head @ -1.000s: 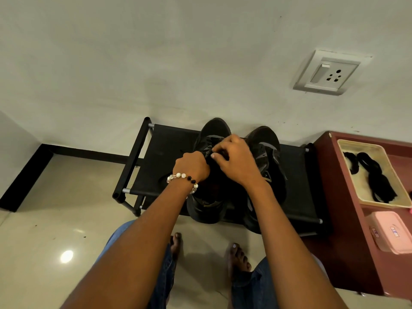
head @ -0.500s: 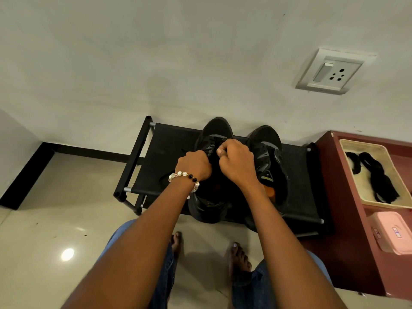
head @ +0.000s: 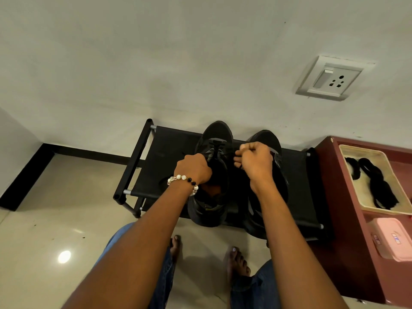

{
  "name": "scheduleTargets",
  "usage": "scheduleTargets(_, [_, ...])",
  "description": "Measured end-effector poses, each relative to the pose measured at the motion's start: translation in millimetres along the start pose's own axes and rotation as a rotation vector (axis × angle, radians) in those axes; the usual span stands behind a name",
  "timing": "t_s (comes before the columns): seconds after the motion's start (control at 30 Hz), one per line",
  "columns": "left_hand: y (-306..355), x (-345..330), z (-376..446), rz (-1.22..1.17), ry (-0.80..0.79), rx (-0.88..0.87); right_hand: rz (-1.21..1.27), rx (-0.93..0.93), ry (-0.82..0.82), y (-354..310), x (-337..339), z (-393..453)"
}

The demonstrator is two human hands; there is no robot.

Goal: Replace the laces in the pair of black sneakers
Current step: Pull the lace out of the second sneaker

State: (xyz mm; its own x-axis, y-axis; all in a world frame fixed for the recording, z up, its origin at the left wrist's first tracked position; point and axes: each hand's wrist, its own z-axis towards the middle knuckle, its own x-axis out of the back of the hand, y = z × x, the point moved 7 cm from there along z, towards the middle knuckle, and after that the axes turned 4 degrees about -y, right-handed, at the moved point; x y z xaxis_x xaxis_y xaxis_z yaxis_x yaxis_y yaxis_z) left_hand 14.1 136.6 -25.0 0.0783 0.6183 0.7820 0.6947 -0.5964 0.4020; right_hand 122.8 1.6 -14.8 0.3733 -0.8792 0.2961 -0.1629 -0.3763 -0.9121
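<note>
Two black sneakers (head: pixel 215 139) sit on the low black rack (head: pixel 167 148), toes to the wall. Left hand (head: pixel 194 168) curls onto the left shoe's lacing; right hand (head: pixel 254 159) is fisted just beside it, seemingly pinching a lace. Laces look soft and floppy, best gripped at the tips. Black on black hides the lace itself.
</note>
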Motion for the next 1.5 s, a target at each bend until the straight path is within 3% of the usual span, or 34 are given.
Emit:
scheduleTargets(0.17, [-1.0, -0.2, 0.2, -0.023, -0.092, -0.004, -0.587, 0.303, -0.013, -19.6, -14.6, -6.5])
scheduleTargets(0.23, [-3.9, 2.4, -3.4, -0.097, -0.218, -0.007, -0.634, 0.391, -0.045, -29.1, -16.7, -8.9])
scheduleTargets(0.3, [-11.5, 8.8, -7.6, -0.202, -0.304, 0.019, -0.625, 0.358, -0.221, -29.0, -25.4, -13.0])
scheduleTargets(0.37, [-19.2, 21.0, -6.5, -0.301, -0.221, 0.033, -0.722, 0.278, -0.382, -20.8, -34.3, -19.7])
scheduleTargets(0.47, [-19.7, 43.9, -4.1, -0.553, 0.172, -0.017, -0.922, 0.168, -0.402, -8.5, -33.7, -22.6])
scheduleTargets(0.53, [-8.4, 52.2, -3.3, -0.544, 0.377, -0.135, -0.927, 0.136, -0.370, -6.0, -34.4, -23.8])
scheduleTargets(0.7, [34.8, 27.4, 1.2, -0.122, 0.234, -0.345, -0.957, 0.146, -0.331, -6.5, -36.3, -23.6])
scheduleTargets(1.17, [43.9, 10.7, -1.1, 0.136, 0.574, -0.220, -0.745, 0.044, -0.391, -3.6, -31.1, -23.0])
scheduleTargets(1.37, [46.4, 10.1, 0.7, 0.199, 0.626, -0.231, -0.732, 0.062, -0.401, -3.5, -31.0, -23.0])
scheduleTargets(1.5, [41.0, 14.8, 3.9, 0.104, 0.625, -0.212, -0.716, 0.046, -0.396, -1.6, -29.8, -22.9])
